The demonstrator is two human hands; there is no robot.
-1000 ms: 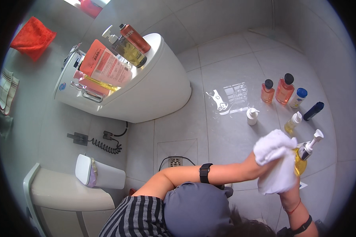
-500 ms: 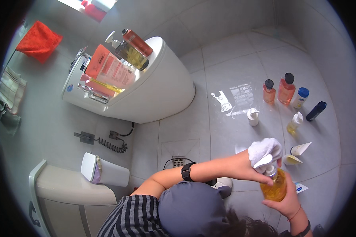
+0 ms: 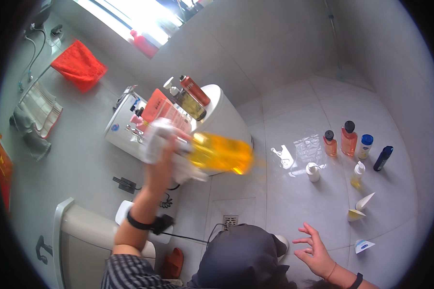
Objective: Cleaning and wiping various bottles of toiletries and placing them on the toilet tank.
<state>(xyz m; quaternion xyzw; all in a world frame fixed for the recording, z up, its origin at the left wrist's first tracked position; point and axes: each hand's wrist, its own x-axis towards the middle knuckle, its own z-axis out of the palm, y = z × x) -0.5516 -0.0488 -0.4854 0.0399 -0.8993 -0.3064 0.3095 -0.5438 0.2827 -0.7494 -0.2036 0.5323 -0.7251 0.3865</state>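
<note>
My left hand (image 3: 163, 161) is raised over the front of the white basin, gripping a pump bottle (image 3: 220, 153) of yellow liquid near its neck. The bottle is tilted on its side, its base toward the right, and it is smeared by motion. A white cloth (image 3: 193, 172) is bunched in the same hand; the pump top is hard to make out. My right hand (image 3: 316, 253) is low over the floor at the right, holding nothing, fingers apart. Closest to it is a small blue-and-white tube (image 3: 364, 246) standing on the floor.
The white basin (image 3: 231, 123) carries a red can (image 3: 195, 90), a pump bottle (image 3: 188, 103) and a pink pouch (image 3: 159, 106). Several bottles and tubes stand at the right, including a white pump bottle (image 3: 313, 172). A floor drain (image 3: 230, 220) lies in front; a toilet (image 3: 87, 241) is at lower left.
My left hand has swung up and left with the yellow bottle and cloth. My right hand has let go of the bottle and opened, lower down. The view has shifted too.
</note>
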